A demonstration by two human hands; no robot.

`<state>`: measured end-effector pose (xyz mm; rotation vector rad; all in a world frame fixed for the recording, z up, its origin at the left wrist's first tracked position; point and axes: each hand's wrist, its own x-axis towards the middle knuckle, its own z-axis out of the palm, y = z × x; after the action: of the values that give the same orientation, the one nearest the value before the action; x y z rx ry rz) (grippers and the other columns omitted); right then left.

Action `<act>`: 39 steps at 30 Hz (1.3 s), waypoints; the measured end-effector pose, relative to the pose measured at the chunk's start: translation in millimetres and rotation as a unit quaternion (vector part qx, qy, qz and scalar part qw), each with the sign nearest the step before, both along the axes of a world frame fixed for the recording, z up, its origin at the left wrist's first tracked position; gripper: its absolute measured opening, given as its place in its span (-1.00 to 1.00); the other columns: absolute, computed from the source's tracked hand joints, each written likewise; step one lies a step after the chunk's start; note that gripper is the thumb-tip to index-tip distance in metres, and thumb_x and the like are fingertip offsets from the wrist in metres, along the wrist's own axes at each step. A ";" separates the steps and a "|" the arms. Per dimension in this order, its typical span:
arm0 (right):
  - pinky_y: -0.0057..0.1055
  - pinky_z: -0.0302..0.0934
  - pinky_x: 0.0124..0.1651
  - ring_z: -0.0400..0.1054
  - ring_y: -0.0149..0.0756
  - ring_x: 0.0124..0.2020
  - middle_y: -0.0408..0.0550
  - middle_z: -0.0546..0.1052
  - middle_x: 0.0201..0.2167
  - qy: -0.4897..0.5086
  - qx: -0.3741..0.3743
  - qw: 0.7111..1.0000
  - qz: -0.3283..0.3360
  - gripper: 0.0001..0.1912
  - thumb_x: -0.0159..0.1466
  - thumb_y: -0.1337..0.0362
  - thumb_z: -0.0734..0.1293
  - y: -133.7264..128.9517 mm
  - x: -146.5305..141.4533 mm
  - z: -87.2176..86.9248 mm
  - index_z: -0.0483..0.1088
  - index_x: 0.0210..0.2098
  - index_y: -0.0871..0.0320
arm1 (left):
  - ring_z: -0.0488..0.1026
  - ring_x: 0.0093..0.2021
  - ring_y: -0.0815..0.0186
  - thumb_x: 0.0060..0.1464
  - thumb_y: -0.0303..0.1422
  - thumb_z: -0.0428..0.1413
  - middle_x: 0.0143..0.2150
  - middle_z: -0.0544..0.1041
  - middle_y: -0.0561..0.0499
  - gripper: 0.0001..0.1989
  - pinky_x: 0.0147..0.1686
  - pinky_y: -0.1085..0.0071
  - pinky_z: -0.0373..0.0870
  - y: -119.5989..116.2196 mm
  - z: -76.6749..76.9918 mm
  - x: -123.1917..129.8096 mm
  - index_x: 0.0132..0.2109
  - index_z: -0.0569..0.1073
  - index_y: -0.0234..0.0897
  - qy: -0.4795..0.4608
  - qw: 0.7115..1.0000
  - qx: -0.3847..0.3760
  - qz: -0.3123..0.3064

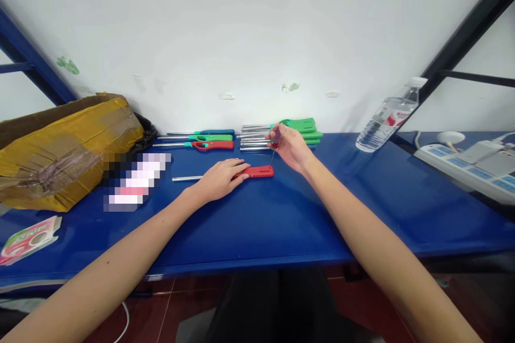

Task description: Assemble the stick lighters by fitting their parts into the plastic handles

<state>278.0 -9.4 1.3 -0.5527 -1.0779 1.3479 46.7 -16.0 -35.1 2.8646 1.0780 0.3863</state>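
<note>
My left hand (219, 179) presses a red long-neck lighter (261, 172) against the blue table, fingers closed over the front of its handle. The lighter's metal tube points left. Between the fingers of my right hand (295, 149) is a small screwdriver (276, 140) with a dark red, see-through handle. Its thin shaft slants down to the rear end of the red handle; whether the tip touches a screw is too small to tell. Behind my right hand lies a pile of several green lighters (303, 124), partly hidden by that hand.
Three lighters, including a red one (217, 145), lie in a row at the back. A taped cardboard box (72, 155) stands left, with a torn card piece (30, 238) before it. A water bottle (388, 118) leans at the right, near a power strip (469, 166).
</note>
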 end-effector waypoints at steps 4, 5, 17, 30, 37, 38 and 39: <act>-0.45 0.33 -0.23 0.46 -0.36 -0.21 -0.19 0.55 -0.32 -0.008 0.005 1.000 -0.023 -0.63 -0.04 0.06 0.57 -2.3 -3.1 2.0 0.37 -0.45 0.10 | 0.27 0.26 0.11 0.36 -0.14 -0.22 0.25 0.35 -0.16 -0.49 0.24 0.15 0.18 -0.2 0.3 0.4 0.25 0.34 -0.28 0.003 1.000 0.004 0.001; -0.45 0.33 -0.24 0.46 -0.36 -0.22 -0.19 0.55 -0.32 -0.005 0.001 1.000 -0.029 -0.61 -0.05 0.07 0.57 -3.6 -4.6 3.2 0.35 -0.45 0.10 | 0.27 0.26 0.11 0.36 -0.14 -0.22 0.25 0.35 -0.16 -0.50 0.24 0.15 0.18 -0.4 0.6 0.5 0.25 0.34 -0.28 0.005 1.000 0.006 -0.001; -0.46 0.16 -0.48 -0.04 -0.48 -0.66 -0.31 0.08 -0.65 0.007 -0.029 0.998 0.051 -0.73 0.24 0.02 0.32 -7.8 -7.1 10.2 0.38 -0.41 0.08 | 0.29 0.25 0.11 0.35 -0.13 -0.20 0.24 0.37 -0.14 -0.52 0.22 0.17 0.21 -0.3 -0.5 0.5 0.23 0.36 -0.25 -0.005 1.000 0.009 0.002; -0.37 0.34 -0.21 0.48 -0.32 -0.33 -0.14 0.58 -0.42 -0.072 0.026 0.997 0.009 -0.59 -0.03 -0.05 0.53 -1.1 -2.0 1.3 0.39 -0.43 0.10 | 0.29 0.24 0.10 0.35 -0.11 -0.21 0.24 0.38 -0.13 -0.51 0.22 0.14 0.22 1.1 -1.9 -0.1 0.22 0.37 -0.24 -0.008 1.000 0.008 0.002; -0.48 0.21 -0.43 0.17 -0.50 -0.62 -0.33 0.29 -0.63 0.012 -0.014 0.999 0.028 -0.60 0.03 0.01 0.52 -5.3 -7.4 5.9 0.28 -0.47 0.07 | 0.29 0.24 0.10 0.36 -0.12 -0.22 0.24 0.37 -0.16 -0.50 0.21 0.13 0.23 1.2 -1.9 0.3 0.22 0.36 -0.27 0.001 1.000 0.012 0.002; -0.48 0.18 -0.46 0.08 -0.51 -0.65 -0.35 0.20 -0.66 0.021 -0.023 0.999 0.040 -0.62 0.08 -0.01 0.48 -6.2 -7.2 7.3 0.28 -0.47 0.07 | 0.30 0.24 0.10 0.36 -0.12 -0.21 0.24 0.38 -0.16 -0.50 0.21 0.14 0.23 1.2 -2.1 0.4 0.22 0.37 -0.27 0.002 1.000 0.012 0.002; -0.48 0.16 -0.48 0.01 -0.51 -0.67 -0.35 0.14 -0.67 0.026 -0.032 0.998 0.052 -0.64 0.13 -0.04 0.43 -7.0 -7.1 8.6 0.30 -0.46 0.07 | 0.30 0.23 0.10 0.36 -0.13 -0.21 0.23 0.38 -0.16 -0.51 0.21 0.15 0.23 1.2 -2.3 0.4 0.22 0.37 -0.27 0.002 1.000 0.013 0.001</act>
<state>270.9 -16.4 9.8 -0.5107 -1.0358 1.4835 47.1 -14.8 -37.4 2.8886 1.0836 0.3988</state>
